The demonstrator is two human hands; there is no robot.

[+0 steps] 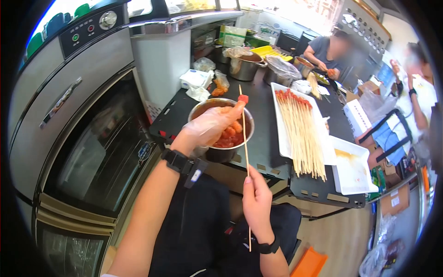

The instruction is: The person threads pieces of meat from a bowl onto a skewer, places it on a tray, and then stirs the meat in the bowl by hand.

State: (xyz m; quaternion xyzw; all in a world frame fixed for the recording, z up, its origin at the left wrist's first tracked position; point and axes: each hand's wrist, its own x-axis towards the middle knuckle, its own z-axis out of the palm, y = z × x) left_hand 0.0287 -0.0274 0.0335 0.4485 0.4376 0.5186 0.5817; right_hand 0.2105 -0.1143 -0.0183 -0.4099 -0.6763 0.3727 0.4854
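Note:
My left hand point(214, 123), in a clear plastic glove, is over a metal pot point(249, 121) of red meat pieces point(229, 140). Its fingertips pinch a red meat piece point(243, 99) near the top of a long wooden skewer point(246, 150). My bare right hand point(256, 196) is closed round the skewer's lower part, below the table edge. The skewer stands nearly upright, its tip showing above the meat. To the right, a white tray point(282, 134) bears many skewers point(302, 134) with red meat at their far ends.
Another white tray point(350, 173) lies at the right table corner. Metal pots point(244, 68), a yellow tray point(267, 52) and a tissue pack point(196, 79) are farther back. One person point(325, 53) sits across; another point(422, 97) is at right. An oven point(101, 147) stands left.

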